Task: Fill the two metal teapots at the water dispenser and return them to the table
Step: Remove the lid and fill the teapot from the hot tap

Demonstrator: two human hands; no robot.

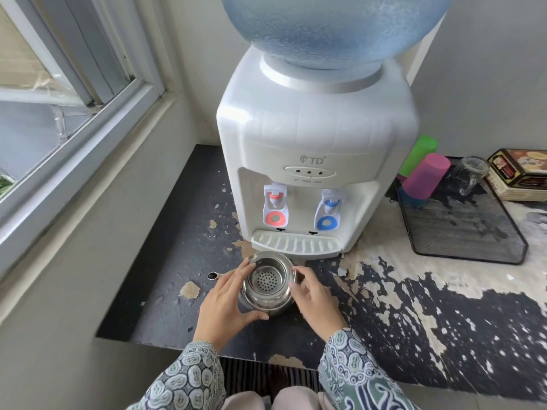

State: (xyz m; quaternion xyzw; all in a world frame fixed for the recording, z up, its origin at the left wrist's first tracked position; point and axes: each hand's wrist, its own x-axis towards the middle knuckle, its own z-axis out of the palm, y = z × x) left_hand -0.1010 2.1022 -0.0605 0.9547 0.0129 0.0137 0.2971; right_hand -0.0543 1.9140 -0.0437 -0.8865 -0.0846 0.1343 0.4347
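A: Item one, the task piece?

B: Metal teapot (268, 287), one unit, lid off, a perforated strainer basket (268, 280) seated in its mouth. It is on or just above the counter (444, 321), near side, directly in front of the water dispenser's drip tray (295, 243); contact with the surface cannot be told. Its spout (213, 276) points left.

A: Hands?

B: Left hand (226, 303) curled round the left wall of the pot, thumb under the near side, fingers up to the rim. Right hand (310, 294) at the right side, fingers bent against the pot; whether it closes on the handle is hidden. Both sleeves (183, 380) patterned, green and white.

A: The water dispenser?

B: Water dispenser (313, 149), white countertop model, marked "TD", far centre. Blue bottle (334, 28) inverted on top. Two taps: red tap (275, 208) left, blue tap (328, 213) right. No water seen running.

A: Right of it?

B: Black mesh tray (461, 229), touching nothing of the teapot, well apart. At its far end, stacked plastic cups: a pink cup (426, 176) and a green cup (421, 150), tilted; a glass mug (470, 173) beside them. A printed tin box (521, 176) at the far right edge.

A: Surface condition?

B: Dark coating, badly flaked, pale patches across the right half.

A: Left side?

B: Window (59, 84), grey frame, and a pale wall below it.
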